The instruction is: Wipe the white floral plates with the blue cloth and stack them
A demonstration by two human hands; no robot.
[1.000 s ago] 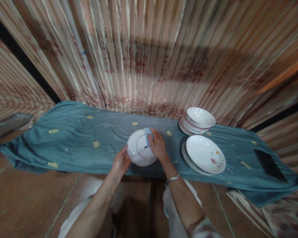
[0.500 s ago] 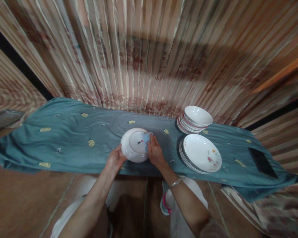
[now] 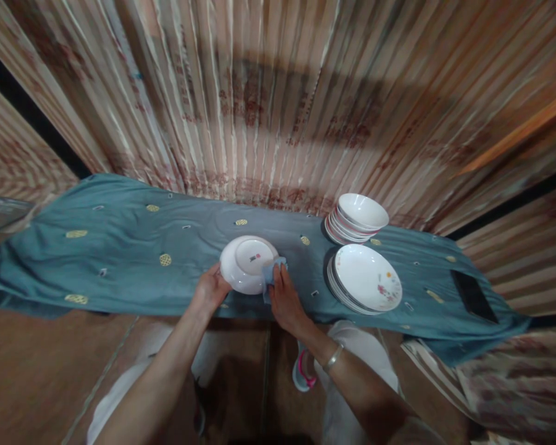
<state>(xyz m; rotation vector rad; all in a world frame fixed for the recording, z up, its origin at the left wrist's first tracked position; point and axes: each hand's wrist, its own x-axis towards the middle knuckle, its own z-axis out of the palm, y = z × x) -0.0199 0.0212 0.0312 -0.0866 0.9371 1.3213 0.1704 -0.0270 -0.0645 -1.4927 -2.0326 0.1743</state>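
Note:
A white plate [image 3: 237, 267] is held bottom up over the table, its foot ring and a small printed mark facing me. My left hand [image 3: 211, 288] grips its left rim, the thumb on the underside and the other fingers hidden behind it. At the lower right of the rim, my right hand [image 3: 285, 300] pinches a light blue cloth [image 3: 269, 272] and presses it against the plate. Part of the cloth pokes out above my fingers.
To the right stands a stack of plates [image 3: 366, 278], the top one flowered. Behind it is a stack of white bowls [image 3: 363, 210]. A dark flat object [image 3: 473, 295] lies at the right end of the teal tablecloth [image 3: 125, 247]. Pleated curtains [image 3: 269, 123] hang behind the table.
My right hand has slid the cloth from the plate's right upper side down to its lower right rim. My left hand keeps its grip. The whole view has shifted slightly.

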